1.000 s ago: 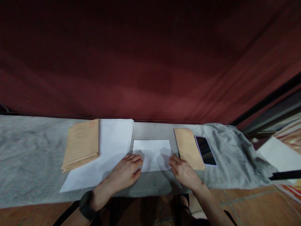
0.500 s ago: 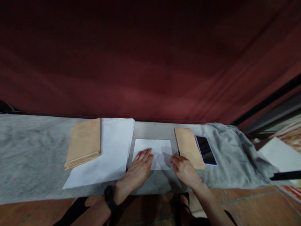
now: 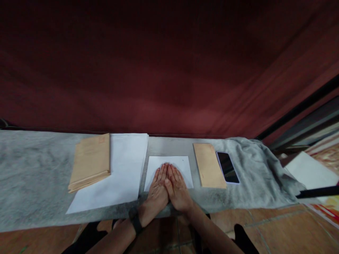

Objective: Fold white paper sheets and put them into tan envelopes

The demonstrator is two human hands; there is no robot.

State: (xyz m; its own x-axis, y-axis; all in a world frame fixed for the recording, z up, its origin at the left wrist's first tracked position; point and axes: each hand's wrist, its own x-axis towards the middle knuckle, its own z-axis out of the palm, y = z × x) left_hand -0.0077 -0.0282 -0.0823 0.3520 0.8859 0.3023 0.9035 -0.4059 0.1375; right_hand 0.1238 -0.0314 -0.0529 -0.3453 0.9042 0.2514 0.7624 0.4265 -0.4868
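A folded white sheet of paper (image 3: 182, 165) lies in the middle of the grey cloth-covered table (image 3: 34, 169). My left hand (image 3: 158, 187) and my right hand (image 3: 178, 187) lie flat on it side by side, fingers stretched out and touching each other, pressing the paper down. Neither hand holds anything. A black band sits on my left wrist.
A stack of brown envelopes (image 3: 90, 161) rests on a pile of white sheets (image 3: 124, 169) to the left. A single brown envelope (image 3: 208, 164) and a black phone (image 3: 227, 166) lie to the right. A dark red curtain (image 3: 169, 70) hangs behind the table.
Both hands moved inward from the paper's left and right edges and now meet at its middle, lying flat on it.
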